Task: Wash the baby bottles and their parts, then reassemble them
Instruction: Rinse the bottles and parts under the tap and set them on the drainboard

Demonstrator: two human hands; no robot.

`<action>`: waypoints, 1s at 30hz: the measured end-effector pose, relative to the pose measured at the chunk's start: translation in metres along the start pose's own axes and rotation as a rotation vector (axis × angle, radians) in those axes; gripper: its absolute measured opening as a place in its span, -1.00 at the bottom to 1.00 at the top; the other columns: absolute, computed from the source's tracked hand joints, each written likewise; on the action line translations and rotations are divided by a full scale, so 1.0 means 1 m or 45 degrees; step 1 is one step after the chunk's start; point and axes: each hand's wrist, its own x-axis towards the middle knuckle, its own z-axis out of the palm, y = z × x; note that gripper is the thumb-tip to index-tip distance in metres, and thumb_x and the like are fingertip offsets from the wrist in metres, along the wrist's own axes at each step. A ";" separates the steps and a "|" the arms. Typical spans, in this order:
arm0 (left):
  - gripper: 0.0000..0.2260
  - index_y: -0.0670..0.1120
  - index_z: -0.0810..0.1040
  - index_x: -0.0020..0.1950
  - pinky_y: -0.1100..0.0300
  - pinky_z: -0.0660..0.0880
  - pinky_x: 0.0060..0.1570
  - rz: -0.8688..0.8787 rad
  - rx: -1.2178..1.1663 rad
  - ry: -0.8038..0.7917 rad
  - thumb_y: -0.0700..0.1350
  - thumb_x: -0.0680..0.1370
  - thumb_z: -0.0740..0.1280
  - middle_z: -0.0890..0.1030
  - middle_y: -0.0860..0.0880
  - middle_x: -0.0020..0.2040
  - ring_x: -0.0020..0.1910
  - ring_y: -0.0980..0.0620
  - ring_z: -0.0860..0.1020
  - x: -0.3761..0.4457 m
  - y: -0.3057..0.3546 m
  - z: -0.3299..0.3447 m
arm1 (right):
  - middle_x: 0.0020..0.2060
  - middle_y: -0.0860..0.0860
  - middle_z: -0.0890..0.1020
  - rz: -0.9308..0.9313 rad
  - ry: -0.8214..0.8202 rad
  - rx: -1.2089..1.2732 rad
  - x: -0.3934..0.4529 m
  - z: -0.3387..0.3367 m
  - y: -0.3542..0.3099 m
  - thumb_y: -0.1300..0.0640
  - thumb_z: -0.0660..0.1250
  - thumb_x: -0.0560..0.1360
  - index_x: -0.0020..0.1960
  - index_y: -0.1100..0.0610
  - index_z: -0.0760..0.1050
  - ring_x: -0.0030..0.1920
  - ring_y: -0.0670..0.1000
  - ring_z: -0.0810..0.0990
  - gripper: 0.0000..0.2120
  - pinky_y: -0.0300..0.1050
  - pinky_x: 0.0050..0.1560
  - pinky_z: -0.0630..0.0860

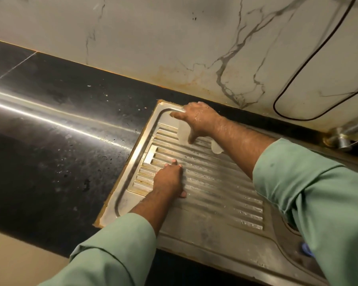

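Note:
My right hand reaches to the far left corner of the steel drainboard. Its thumb and forefinger are spread around a clear, translucent bottle part that stands on the ribs. A second translucent part lies on the drainboard just under my right forearm, partly hidden by it. My left hand rests on the ribbed drainboard nearer to me, fingers pointing away and holding nothing that I can see. Both hands look wet.
A black stone counter with water drops lies left of the drainboard. The sink basin opens at the right, with something blue in it. A metal tap fitting and a black cable are at the marble wall.

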 end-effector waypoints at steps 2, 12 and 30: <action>-0.42 -0.10 0.45 0.34 0.02 0.54 0.18 0.014 0.007 -0.038 -0.06 0.39 0.60 0.57 -0.11 0.22 0.18 -0.12 0.56 -0.003 -0.002 -0.007 | 0.35 0.09 0.40 -0.020 0.176 0.086 -0.030 -0.012 0.008 -0.08 0.54 0.33 0.53 -0.09 0.14 0.37 0.12 0.32 -0.11 0.07 0.39 0.22; -0.60 -0.08 0.49 0.42 0.06 0.39 0.32 0.680 0.039 -0.017 -0.01 0.60 0.31 0.47 -0.14 0.41 0.40 -0.15 0.42 -0.052 0.157 0.081 | -0.10 0.20 0.67 0.010 0.731 0.497 -0.290 0.069 0.106 0.23 0.46 0.39 -0.05 0.29 0.67 -0.07 0.21 0.64 -0.83 0.08 -0.01 0.56; -0.62 0.05 0.51 0.41 0.03 0.48 0.24 0.197 0.164 -0.366 -0.01 0.59 0.37 0.55 -0.04 0.36 0.31 -0.10 0.52 -0.044 0.334 0.252 | 0.36 0.15 0.38 -0.003 -0.370 0.192 -0.390 0.413 0.173 -0.04 0.20 0.58 0.29 0.14 0.47 0.39 0.19 0.25 -0.63 0.03 0.38 0.22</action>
